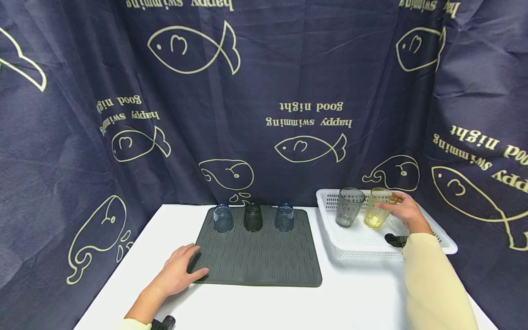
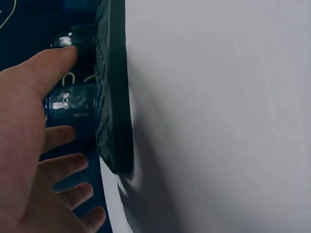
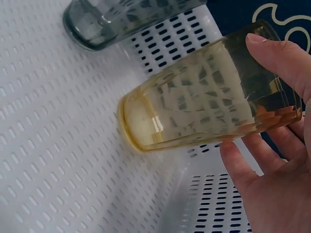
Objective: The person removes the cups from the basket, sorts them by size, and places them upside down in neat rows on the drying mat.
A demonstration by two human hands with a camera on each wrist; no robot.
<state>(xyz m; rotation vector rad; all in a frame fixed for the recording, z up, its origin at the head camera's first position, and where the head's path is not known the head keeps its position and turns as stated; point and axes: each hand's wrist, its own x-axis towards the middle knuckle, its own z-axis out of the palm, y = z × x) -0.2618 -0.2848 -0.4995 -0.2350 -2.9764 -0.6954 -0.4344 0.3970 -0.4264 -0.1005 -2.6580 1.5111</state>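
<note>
My right hand (image 1: pixel 407 212) holds a clear yellow drinking glass (image 1: pixel 373 214) near its rim, thumb on one side and fingers on the other. The glass is upright inside a white perforated basket (image 1: pixel 359 243); in the right wrist view its base appears close to the basket floor, and I cannot tell whether they touch. Left of it stands a grey glass (image 1: pixel 349 211), also in the basket. My left hand (image 1: pixel 175 270) is at the left edge of a dark grey ridged mat (image 1: pixel 260 261), its fingers spread and nothing in its grasp.
Along the back of the mat stand a blue glass (image 1: pixel 223 219), a dark glass (image 1: pixel 253 219) and another blue glass (image 1: pixel 284 218), apparently upside down. The mat and basket sit on a white table (image 1: pixel 288 307). A navy curtain (image 1: pixel 255 91) hangs behind and at both sides.
</note>
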